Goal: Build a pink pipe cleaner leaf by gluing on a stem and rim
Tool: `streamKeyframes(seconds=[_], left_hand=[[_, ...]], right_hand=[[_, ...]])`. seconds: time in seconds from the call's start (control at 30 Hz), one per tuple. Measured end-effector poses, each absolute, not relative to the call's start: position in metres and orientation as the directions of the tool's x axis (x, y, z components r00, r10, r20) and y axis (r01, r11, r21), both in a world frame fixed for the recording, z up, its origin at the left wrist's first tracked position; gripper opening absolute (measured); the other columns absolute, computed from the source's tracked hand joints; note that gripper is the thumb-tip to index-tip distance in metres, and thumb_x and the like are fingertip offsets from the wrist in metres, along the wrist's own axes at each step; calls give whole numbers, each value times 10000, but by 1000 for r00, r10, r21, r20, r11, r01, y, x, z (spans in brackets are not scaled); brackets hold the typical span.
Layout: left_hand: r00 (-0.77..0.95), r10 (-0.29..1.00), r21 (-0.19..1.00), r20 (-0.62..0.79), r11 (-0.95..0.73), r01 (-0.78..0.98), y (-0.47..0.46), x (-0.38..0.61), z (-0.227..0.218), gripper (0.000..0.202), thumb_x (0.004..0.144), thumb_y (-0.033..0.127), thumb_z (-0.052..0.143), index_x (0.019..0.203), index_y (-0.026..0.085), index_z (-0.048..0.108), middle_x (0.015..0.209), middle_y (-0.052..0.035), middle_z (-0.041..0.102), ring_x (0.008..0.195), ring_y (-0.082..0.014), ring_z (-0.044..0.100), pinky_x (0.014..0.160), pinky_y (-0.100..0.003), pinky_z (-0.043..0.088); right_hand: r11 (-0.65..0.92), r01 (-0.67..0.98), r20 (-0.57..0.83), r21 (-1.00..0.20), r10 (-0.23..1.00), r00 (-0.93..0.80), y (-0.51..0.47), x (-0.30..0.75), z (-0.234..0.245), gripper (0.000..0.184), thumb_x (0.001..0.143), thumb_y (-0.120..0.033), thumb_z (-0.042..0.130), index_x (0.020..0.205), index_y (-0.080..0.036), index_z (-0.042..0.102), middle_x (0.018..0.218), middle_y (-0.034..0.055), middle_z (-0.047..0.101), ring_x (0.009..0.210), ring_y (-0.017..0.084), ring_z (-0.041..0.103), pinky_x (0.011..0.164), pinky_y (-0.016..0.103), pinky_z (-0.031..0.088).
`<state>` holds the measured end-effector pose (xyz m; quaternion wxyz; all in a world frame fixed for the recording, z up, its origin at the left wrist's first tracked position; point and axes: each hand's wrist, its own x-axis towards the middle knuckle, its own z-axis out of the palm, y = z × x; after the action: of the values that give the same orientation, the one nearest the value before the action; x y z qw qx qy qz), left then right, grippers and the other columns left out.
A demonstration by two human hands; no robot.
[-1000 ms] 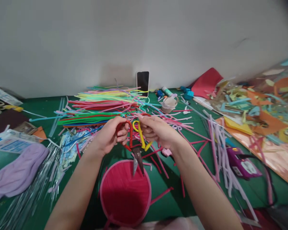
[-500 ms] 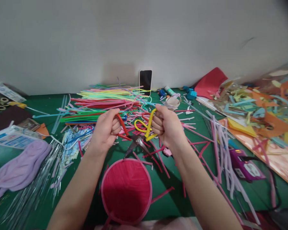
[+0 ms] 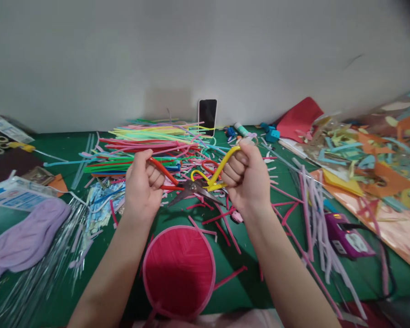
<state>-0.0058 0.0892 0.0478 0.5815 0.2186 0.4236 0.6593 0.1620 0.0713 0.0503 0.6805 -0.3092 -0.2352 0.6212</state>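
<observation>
Scissors [image 3: 193, 187] are spread wide between my fists, left hand [image 3: 141, 184] clenched on the red handle, right hand [image 3: 248, 177] on the yellow one, blades pointing down at the pink basket [image 3: 150, 255], so a slip could nick my wrists imo.

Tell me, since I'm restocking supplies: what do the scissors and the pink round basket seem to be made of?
The scissors look like dull grey metal blades with handle loops wrapped in red and yellow, probably plastic or tubing. The left hand grips the red one, the right hand the yellow. The pink round basket seems matte and finely ribbed, possibly woven from straws; hard to confirm.
</observation>
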Motion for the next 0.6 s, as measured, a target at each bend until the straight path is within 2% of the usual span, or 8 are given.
streamKeyframes(seconds=[0.2, 0.37, 0.47, 0.6], left_hand=[[-294, 926, 783, -238, 3, -622, 84, -3, 52, 499, 866, 133, 527, 500, 207, 195, 362, 102, 173, 320, -34, 86, 306, -217, 107], [-268, 939, 772, -215, -5, -635, 81, -2, 49, 498, 845, 147, 523, 496, 210, 172, 360, 104, 159, 316, -31, 83, 302, -205, 105], [-254, 959, 845, -121, -34, -533, 79, -5, 47, 477, 809, 180, 557, 499, 216, 197, 371, 111, 153, 324, -30, 84, 309, -200, 97], [-250, 968, 921, 15, -111, -375, 76, -11, 49, 452, 755, 184, 648, 517, 212, 265, 407, 116, 184, 342, -23, 109, 338, -193, 99]], right_hand=[[84, -732, -76, -676, 980, 183, 66, 159, 57, 599, 880, -395, 631, 516, -219, 189, 401, -126, 114, 351, 37, 19, 285, 161, 109], [86, -747, -81, -659, 980, 184, 66, 164, 54, 592, 889, -409, 620, 508, -218, 209, 397, -125, 110, 349, 41, 19, 285, 173, 101], [98, -697, -52, -711, 980, 190, 65, 169, 50, 614, 857, -412, 653, 502, -219, 190, 397, -122, 102, 338, 37, 38, 294, 180, 102], [110, -530, 9, -841, 982, 188, 63, 173, 53, 581, 807, -391, 713, 512, -224, 241, 408, -116, 167, 335, 33, 101, 316, 190, 105]])
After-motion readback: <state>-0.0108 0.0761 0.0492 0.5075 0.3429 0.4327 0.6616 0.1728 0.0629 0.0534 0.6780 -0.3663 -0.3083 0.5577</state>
